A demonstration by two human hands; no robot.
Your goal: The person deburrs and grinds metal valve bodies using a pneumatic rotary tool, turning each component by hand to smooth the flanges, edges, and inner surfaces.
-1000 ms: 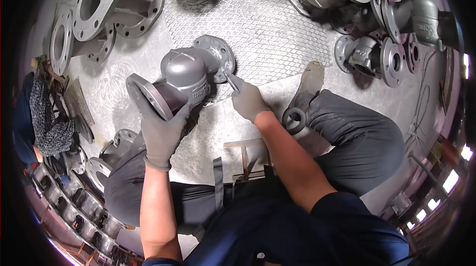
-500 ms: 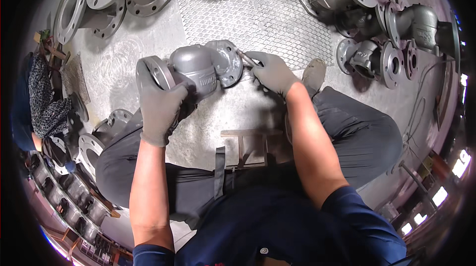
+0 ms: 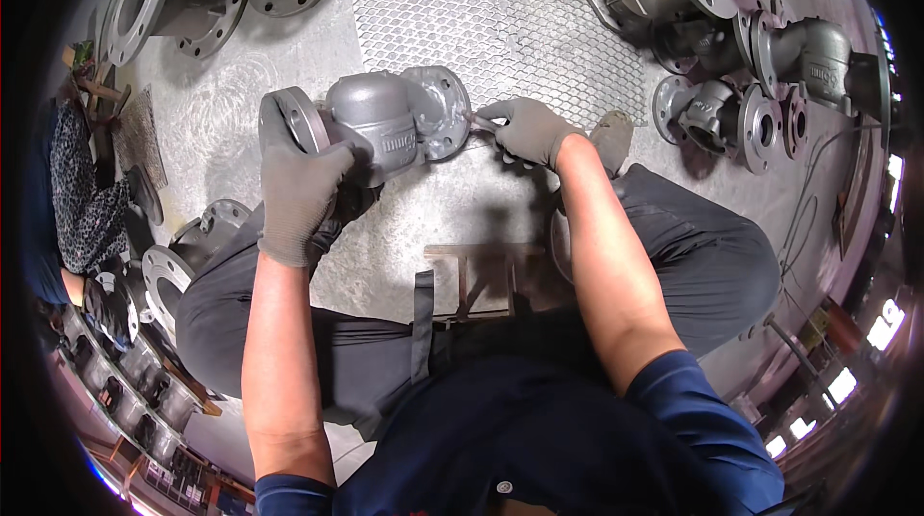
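Observation:
A grey cast-metal valve body (image 3: 373, 110) with a flange at each end is in front of me, raised letters on its side. My left hand (image 3: 300, 191), in a grey glove, is wrapped round its left flange (image 3: 306, 119), thumb against the body. My right hand (image 3: 535, 134), gloved too, is closed on a thin metal rod-like tool (image 3: 483, 121). The tool's tip meets the edge of the right flange (image 3: 447, 114). Most of the tool is hidden in the fingers, so its exact kind cannot be told.
More flanged castings stand at the far left (image 3: 207, 25) and at the right (image 3: 717, 112). A patterned metal mesh sheet (image 3: 500, 25) lies beyond the valve body. Low wooden framing (image 3: 486, 251) is between my legs. Another person's patterned sleeve (image 3: 82, 198) shows at the left, near further castings.
The valve body and my left hand have moved slightly away from me. The tool's angle at the right flange has flattened, and its tip sits lower on the rim.

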